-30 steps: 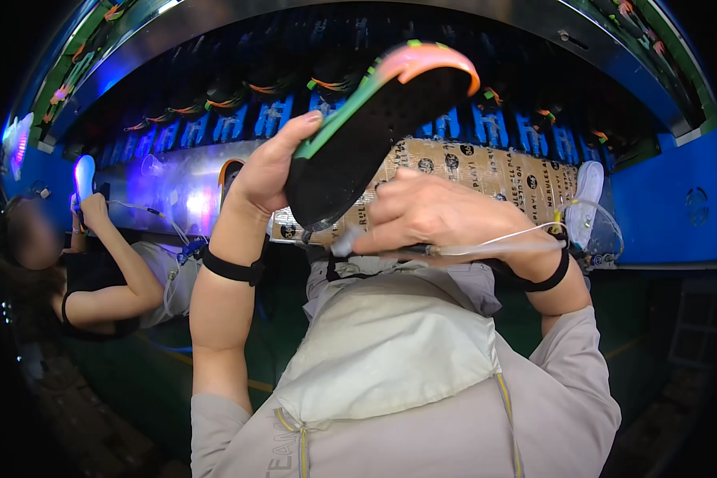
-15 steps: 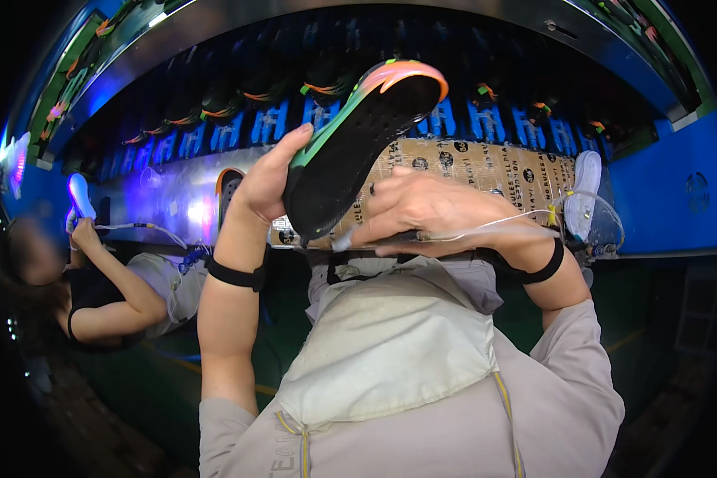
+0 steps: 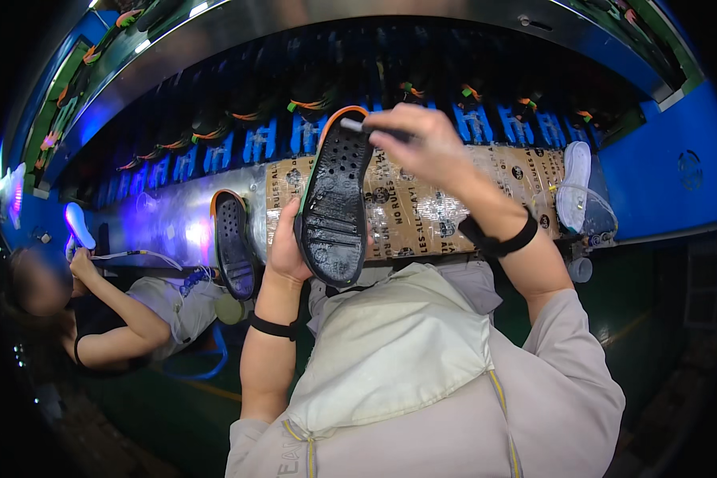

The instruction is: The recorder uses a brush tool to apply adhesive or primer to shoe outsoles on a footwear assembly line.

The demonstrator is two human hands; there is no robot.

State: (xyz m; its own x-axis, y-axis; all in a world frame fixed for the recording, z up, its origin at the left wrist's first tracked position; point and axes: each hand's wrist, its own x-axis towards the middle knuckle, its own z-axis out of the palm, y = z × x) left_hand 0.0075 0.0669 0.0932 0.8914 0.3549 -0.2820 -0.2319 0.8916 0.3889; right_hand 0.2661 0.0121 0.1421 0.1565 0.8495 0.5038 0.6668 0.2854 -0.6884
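Observation:
A black shoe sole with an orange and green rim stands nearly upright before me, its wet-looking inner face with holes and ridges toward me. My left hand grips it by the lower left edge, with fingers behind it. My right hand, somewhat blurred, is closed on a small brush with a pale tip and a dark handle. That tip is at the inside of the sole's far end, close to the orange rim.
A similar sole lies left at the bench edge. Printed brown cardboard covers part of the metal bench. On the right lies a white sole beside a thin tube. Blue racks line the back. At left, a person holds another sole.
The sole has been turned from tilted to nearly upright and lowered toward me, inner face now lit. My right hand has moved up with the brush, from the sole's near end to its far end.

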